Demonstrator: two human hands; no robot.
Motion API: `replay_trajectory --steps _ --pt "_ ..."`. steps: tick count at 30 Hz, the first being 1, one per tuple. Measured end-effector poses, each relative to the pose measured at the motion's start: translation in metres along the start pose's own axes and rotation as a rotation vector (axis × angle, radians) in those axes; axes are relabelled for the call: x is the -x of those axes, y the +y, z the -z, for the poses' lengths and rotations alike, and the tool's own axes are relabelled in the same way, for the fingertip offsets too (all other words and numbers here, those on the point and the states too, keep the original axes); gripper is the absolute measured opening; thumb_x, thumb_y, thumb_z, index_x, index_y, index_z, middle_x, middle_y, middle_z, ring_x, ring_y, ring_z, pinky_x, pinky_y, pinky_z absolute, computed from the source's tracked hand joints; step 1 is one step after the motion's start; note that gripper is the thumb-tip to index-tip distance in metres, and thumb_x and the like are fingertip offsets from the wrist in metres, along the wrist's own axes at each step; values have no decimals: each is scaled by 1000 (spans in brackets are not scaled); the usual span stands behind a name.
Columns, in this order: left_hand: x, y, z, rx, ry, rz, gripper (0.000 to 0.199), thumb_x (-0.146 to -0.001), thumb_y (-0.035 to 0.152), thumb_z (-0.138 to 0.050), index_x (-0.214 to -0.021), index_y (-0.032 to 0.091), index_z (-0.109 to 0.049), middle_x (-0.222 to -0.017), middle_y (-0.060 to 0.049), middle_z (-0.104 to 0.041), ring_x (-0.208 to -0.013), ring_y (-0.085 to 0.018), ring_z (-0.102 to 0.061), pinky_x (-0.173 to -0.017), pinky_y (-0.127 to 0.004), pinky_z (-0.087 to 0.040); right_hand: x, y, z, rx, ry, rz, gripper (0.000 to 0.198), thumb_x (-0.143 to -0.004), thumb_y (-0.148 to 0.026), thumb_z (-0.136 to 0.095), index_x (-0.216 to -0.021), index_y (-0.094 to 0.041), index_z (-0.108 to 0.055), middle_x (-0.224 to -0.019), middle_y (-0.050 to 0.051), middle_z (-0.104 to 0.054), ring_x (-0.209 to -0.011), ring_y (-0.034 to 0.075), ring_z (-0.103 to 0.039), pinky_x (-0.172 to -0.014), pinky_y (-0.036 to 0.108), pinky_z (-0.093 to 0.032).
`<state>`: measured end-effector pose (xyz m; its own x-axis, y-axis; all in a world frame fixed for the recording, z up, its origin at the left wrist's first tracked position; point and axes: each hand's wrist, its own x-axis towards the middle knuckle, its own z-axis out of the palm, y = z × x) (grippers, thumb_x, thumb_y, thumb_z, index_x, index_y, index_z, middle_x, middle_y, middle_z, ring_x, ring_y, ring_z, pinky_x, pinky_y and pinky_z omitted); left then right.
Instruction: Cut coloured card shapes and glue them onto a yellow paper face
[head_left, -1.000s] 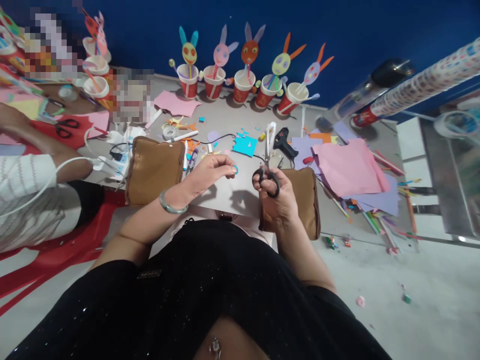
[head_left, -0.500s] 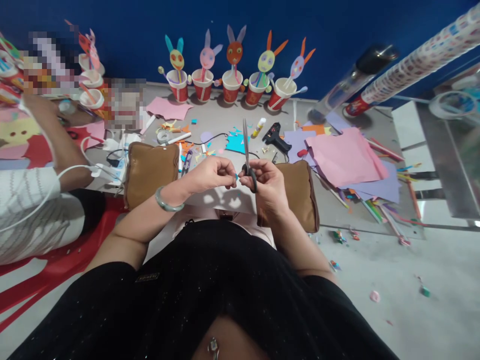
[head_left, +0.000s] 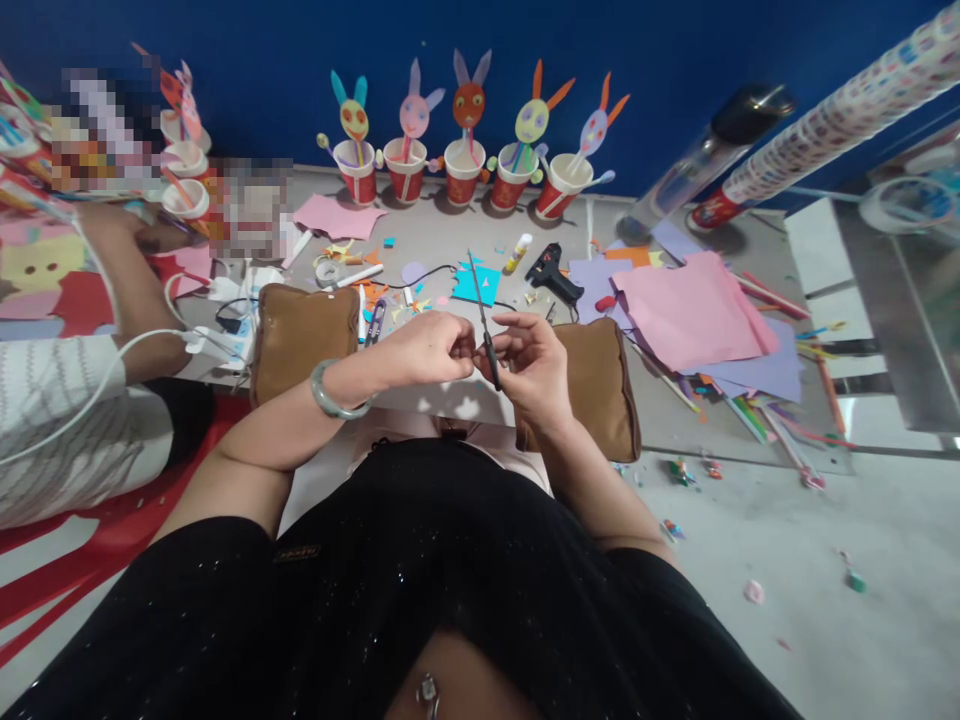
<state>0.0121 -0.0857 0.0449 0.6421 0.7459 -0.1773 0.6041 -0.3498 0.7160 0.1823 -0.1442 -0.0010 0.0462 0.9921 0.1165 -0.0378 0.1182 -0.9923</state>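
My right hand (head_left: 536,365) is closed around the black handles of a pair of scissors (head_left: 487,340), whose blades point away from me and lean a little left. Right beside it, my left hand (head_left: 435,345) is closed in a pinch, with its fingertips almost touching the right hand's. A tiny bit of blue paper showed at those fingertips half a second ago; now the curled fingers hide it. Behind the blades lies a blue sheet of cut paper (head_left: 480,287). A glue stick (head_left: 517,253) and a black glue gun (head_left: 555,272) lie to its right.
Several red cups with paper rabbit heads (head_left: 465,170) line the back wall. Brown cushions (head_left: 304,340) flank my hands. Pink paper (head_left: 694,310) and purple sheets cover the right side. Paper scraps, markers and a cable lie left of centre. Another person's arm (head_left: 131,285) is at the left.
The scissors have turned, so their tips now lean further left and the handles show edge-on. My left hand has rolled slightly, hiding its fingertips. Both hands stay close together.
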Motion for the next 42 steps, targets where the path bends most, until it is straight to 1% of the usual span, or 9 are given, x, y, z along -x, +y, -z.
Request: replay_trajectory --steps 7,10,13,16,19,23,28,37,42 --pt "-5 -1 1 124 -2 -14 9 -65 9 -65 -70 16 -65 -62 1 -64 -58 -12 -54 -58 -27 -38 -2 4 -2 -204 22 -111 58 -59 -31 -95 -100 -26 -53 -65 -9 -65 -54 9 -58 -53 22 -44" --pt "-6 -7 0 270 -7 -27 9 -65 7 -65 -69 16 -65 -61 0 -64 -56 -11 -54 -55 -26 -38 -5 9 -4 -307 67 -148 60 -57 -30 -95 -98 -27 -52 -65 -10 -64 -52 8 -57 -53 22 -45" --pt "-5 -12 0 490 -12 -34 7 -72 8 -63 -72 15 -66 -62 -2 -67 -58 -12 -61 -59 -26 -44 -9 13 -7 -400 124 -184 54 -59 -29 -91 -93 -27 -50 -64 -12 -62 -49 7 -54 -51 21 -45" --pt "-3 -19 -5 724 53 8 10 -80 13 -59 -77 14 -68 -64 -3 -69 -60 -13 -65 -62 -27 -50 -12 15 -10 -463 182 -229 47 -59 -26 -88 -87 -26 -49 -65 -12 -59 -50 5 -53 -50 19 -44" --pt "-1 -26 -20 868 158 40 6 -77 13 -65 -81 14 -69 -68 -3 -70 -60 -11 -65 -62 -26 -52 -13 16 -14 -499 226 -281 44 -60 -26 -87 -82 -24 -49 -66 -11 -59 -53 5 -54 -51 18 -44" --pt "0 -30 -43 946 291 10 20 -67 19 -81 -81 15 -68 -70 0 -69 -61 -9 -63 -61 -23 -50 -12 18 -20 -541 260 -267 46 -60 -27 -89 -79 -24 -47 -65 -11 -57 -54 5 -54 -53 18 -45" --pt "1 -28 -53 930 448 -60 17 -72 27 -81 -77 16 -70 -71 -1 -70 -62 -8 -61 -61 -22 -50 -10 23 -25 -543 284 -239 45 -60 -26 -89 -78 -24 -48 -66 -10 -59 -54 5 -54 -53 19 -45" --pt "2 -27 -51 947 436 -36 11 -74 24 -77 -72 16 -69 -66 1 -66 -59 -8 -59 -60 -23 -49 -6 25 -27 -527 280 -250 44 -61 -27 -86 -79 -24 -47 -66 -10 -61 -53 5 -54 -53 19 -45" --pt "3 -28 -53 1065 431 25 27 -83 41 -69 -75 16 -71 -66 -2 -67 -60 -10 -61 -61 -26 -52 -6 24 -28 -518 302 -243 45 -61 -28 -86 -80 -24 -46 -64 -11 -60 -53 5 -54 -54 18 -46"
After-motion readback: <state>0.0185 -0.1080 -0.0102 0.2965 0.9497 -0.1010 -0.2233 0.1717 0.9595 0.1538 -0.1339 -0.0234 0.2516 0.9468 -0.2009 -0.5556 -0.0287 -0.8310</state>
